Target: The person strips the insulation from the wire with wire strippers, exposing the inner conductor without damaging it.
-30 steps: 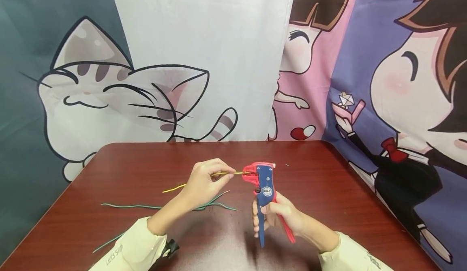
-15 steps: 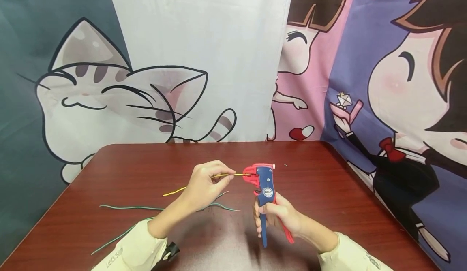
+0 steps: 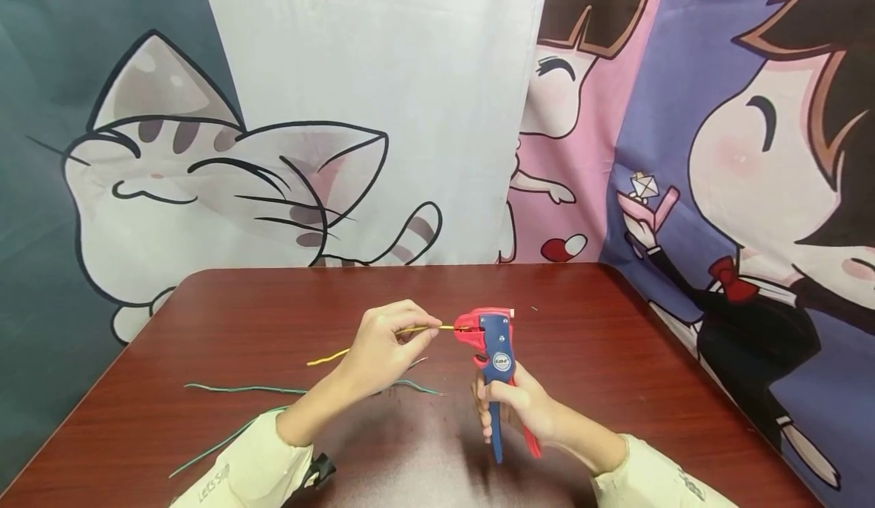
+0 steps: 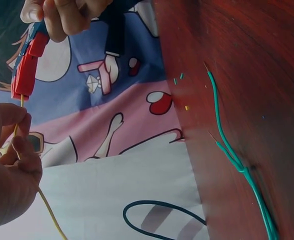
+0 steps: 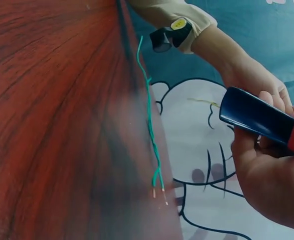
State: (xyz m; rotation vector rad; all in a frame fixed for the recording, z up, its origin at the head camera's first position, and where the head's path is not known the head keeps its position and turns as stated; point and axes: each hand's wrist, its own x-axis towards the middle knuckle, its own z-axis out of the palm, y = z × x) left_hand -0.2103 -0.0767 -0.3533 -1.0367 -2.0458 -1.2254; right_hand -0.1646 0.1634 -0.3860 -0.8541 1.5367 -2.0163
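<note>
My left hand [image 3: 386, 345] pinches a thin yellow wire [image 3: 447, 327] between thumb and fingers. The wire's right end sits in the red jaws of a blue and red wire stripper [image 3: 499, 341]; its other end trails out left behind the hand. Around the stripper's handles curl the fingers of my right hand [image 3: 529, 405], holding the tool upright above the table. In the left wrist view the yellow wire [image 4: 51, 212] hangs below the left hand [image 4: 12, 170]. The right wrist view has a blue handle [image 5: 254, 117] in the right hand [image 5: 272, 185]. The wire tip is hidden inside the jaws.
Green wires [image 3: 239, 389] lie on the reddish-brown table [image 3: 273, 303], partly under the left forearm. They are twisted together, with bare ends [image 5: 154, 192]. Small green scraps [image 4: 182, 76] and a yellow scrap [image 4: 187, 107] lie farther back. A printed cloth [image 3: 410, 75] hangs behind the table.
The stripper's handles have come closer together as my right hand squeezes them. My left hand stays almost still, with the yellow wire still in the jaws.
</note>
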